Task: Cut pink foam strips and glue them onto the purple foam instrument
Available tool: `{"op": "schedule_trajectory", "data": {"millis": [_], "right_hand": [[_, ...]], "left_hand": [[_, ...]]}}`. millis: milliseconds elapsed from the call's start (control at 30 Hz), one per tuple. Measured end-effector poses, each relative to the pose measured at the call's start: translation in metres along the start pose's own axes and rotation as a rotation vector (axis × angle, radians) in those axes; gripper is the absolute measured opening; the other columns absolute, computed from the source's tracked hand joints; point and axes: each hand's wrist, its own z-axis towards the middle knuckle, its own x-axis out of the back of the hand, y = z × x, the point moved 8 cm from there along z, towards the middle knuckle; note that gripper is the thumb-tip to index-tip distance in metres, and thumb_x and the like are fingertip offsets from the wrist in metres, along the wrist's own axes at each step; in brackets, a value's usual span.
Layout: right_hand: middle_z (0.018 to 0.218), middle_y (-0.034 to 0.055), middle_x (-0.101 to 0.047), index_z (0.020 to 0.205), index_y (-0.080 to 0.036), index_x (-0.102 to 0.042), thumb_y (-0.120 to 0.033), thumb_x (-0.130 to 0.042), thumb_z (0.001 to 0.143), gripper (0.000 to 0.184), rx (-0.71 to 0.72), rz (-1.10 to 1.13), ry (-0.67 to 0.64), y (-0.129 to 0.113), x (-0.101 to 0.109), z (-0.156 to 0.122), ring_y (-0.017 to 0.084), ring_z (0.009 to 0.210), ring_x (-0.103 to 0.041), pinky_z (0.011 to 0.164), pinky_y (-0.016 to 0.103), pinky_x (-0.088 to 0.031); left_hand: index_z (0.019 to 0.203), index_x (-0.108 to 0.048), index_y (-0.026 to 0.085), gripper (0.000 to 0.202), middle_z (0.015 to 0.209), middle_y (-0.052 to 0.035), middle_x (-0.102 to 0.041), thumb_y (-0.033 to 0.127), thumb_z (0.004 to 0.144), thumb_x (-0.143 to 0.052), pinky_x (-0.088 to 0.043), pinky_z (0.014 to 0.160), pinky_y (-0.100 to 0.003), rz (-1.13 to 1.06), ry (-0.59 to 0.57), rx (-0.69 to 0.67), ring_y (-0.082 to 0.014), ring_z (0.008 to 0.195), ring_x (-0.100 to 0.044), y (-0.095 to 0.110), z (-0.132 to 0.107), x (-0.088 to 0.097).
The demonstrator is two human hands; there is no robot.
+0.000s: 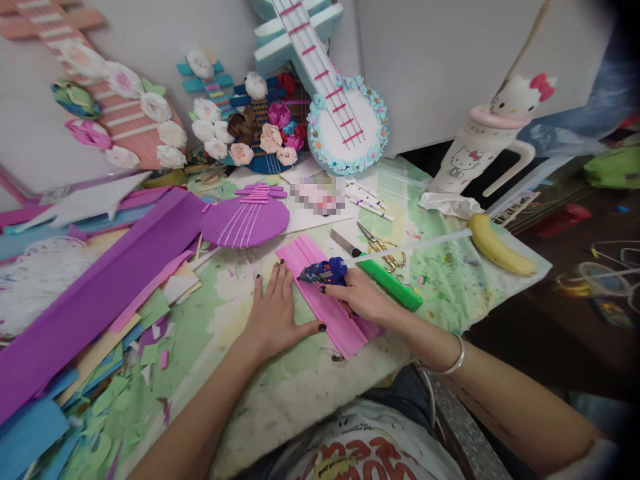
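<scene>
Right fingers (338,292) are wrapped round a glue gun (327,271), left fingers (273,285) spread beside pink paper (330,319); far right, Hello Kitty tumbler (470,160).

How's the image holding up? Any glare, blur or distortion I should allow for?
All in the head view: soft light, no harsh glare on the table; right hand and glue gun fairly crisp; area right of the table dim and soft; right edge black; white tumbler leaning, probably wide-angle stretch; pixelated patch beyond the pink strip.
</scene>
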Motion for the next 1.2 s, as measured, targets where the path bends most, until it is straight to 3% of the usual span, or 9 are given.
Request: {"op": "schedule_trajectory", "data": {"millis": [433, 700, 833, 933, 1033, 1200], "right_hand": [[0.050, -0.0035, -0.046, 0.089, -0.011, -0.068, -0.034, -0.055, 0.078, 0.028, -0.010, -0.011, -0.028, 0.009, 0.003, -0.026, 0.011, 0.052, -0.041, 0.049, 0.023, -0.027], [0.057, -0.0021, -0.049, 0.088, -0.011, -0.069, -0.031, -0.057, 0.077, 0.026, 0.026, -0.076, 0.001, 0.003, 0.005, -0.024, 0.011, 0.056, -0.040, 0.051, 0.023, -0.028], [0.069, 0.0013, -0.062, 0.099, -0.013, -0.069, -0.029, -0.058, 0.078, 0.029, 0.059, -0.057, 0.005, 0.002, 0.006, -0.024, 0.015, 0.066, -0.051, 0.059, 0.024, -0.037], [0.095, 0.0043, -0.069, 0.109, -0.017, -0.067, -0.028, -0.057, 0.080, 0.034, 0.103, 0.005, -0.022, 0.002, 0.005, -0.027, 0.019, 0.084, -0.059, 0.073, 0.027, -0.044], [0.115, 0.0039, -0.066, 0.118, -0.020, -0.064, -0.027, -0.056, 0.081, 0.038, 0.145, 0.059, -0.059, 0.003, 0.003, -0.032, 0.022, 0.101, -0.059, 0.088, 0.032, -0.043], [0.115, 0.0049, -0.067, 0.118, -0.019, -0.065, -0.030, -0.055, 0.083, 0.037, 0.146, 0.024, -0.097, 0.002, 0.002, -0.041, 0.025, 0.105, -0.059, 0.093, 0.035, -0.042]], "left_hand": [[0.143, -0.020, 0.000, 0.116, 0.150, -0.0283, -0.017, 0.085, 0.065, -0.035, -0.008, 0.111, -0.059, -0.008, -0.008, 0.016, -0.0373, 0.141, -0.012, 0.000, 0.000, 0.001], [0.143, -0.018, -0.002, 0.118, 0.150, -0.0293, -0.017, 0.085, 0.065, -0.035, -0.007, 0.111, -0.059, 0.002, -0.009, 0.012, -0.0377, 0.141, -0.012, 0.000, 0.000, 0.000], [0.144, -0.017, 0.001, 0.116, 0.151, -0.0287, -0.016, 0.084, 0.066, -0.036, -0.007, 0.111, -0.059, -0.004, -0.005, 0.006, -0.0375, 0.141, -0.012, 0.000, 0.000, 0.000], [0.143, -0.019, 0.000, 0.115, 0.150, -0.0294, -0.016, 0.083, 0.066, -0.038, -0.008, 0.110, -0.060, -0.009, -0.020, 0.011, -0.0383, 0.141, -0.012, 0.000, 0.001, 0.000], [0.143, -0.019, 0.000, 0.115, 0.150, -0.0301, -0.016, 0.083, 0.066, -0.038, -0.008, 0.109, -0.062, -0.015, -0.035, 0.018, -0.0393, 0.141, -0.013, 0.001, 0.001, 0.001], [0.143, -0.018, 0.000, 0.115, 0.150, -0.0298, -0.016, 0.082, 0.066, -0.040, -0.008, 0.109, -0.061, -0.020, -0.044, 0.024, -0.0391, 0.141, -0.012, 0.001, 0.002, 0.002]]}}
